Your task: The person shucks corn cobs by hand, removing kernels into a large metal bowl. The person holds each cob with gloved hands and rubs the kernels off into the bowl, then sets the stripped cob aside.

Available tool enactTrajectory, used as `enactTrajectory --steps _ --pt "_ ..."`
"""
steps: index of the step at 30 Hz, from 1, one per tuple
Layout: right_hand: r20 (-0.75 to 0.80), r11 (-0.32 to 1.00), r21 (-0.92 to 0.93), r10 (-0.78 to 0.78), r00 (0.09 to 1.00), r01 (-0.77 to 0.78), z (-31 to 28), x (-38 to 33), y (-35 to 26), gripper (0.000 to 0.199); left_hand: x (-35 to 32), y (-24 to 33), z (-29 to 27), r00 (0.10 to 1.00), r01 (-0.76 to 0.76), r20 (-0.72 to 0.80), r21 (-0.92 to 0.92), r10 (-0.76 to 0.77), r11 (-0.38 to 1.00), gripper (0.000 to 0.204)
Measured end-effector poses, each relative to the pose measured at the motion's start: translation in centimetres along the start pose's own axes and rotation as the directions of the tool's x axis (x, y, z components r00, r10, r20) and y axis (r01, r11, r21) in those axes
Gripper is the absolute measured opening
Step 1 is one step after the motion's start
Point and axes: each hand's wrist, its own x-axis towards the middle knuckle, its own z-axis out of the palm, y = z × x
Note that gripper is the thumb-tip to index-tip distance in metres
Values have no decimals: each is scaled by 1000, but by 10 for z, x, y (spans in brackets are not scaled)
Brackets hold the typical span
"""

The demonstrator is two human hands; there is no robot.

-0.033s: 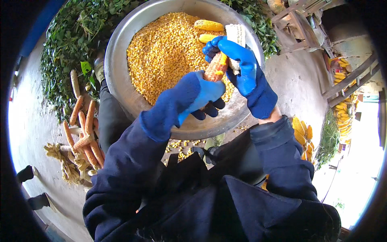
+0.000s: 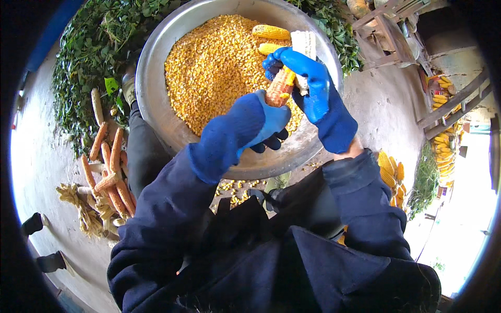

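Position: the head camera sat above the person's chest, worn on the head.
Direction: it looked steeply down and forward over dark blue sleeves onto a metal basin (image 2: 156,104).
Nearness: close; the left hand (image 2: 255,125) and right hand (image 2: 313,88) filled the centre.
Distortion: fisheye, with a black rim and bent edges.
Overlap: only one view was given.

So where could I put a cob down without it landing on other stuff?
Bare concrete floor lies right of the metal basin, before the pile of yellow cobs. More bare floor sits far left, beyond the stripped cobs. The basin is crowded with kernels, and leaves cover the upper left.
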Motion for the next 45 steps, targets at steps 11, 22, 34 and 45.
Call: enactTrajectory --steps 11,22,34,45 --pt "-48 916 -352 -224 973 194 -12 12 42 39 53 -62 2 885 -45 -378 509 271 859 44" --pt "-173 756 -647 -272 947 99 30 7 19 53 53 -58 0 918 -66 -335 398 211 915 51" --pt "-134 919 -380 -166 977 104 -32 -10 -10 47 20 -23 5 982 -141 -140 -105 126 984 44" --pt "-297 971 -224 12 955 -82 28 -3 9 42 37 -41 13 936 -326 -139 -2 322 945 50"
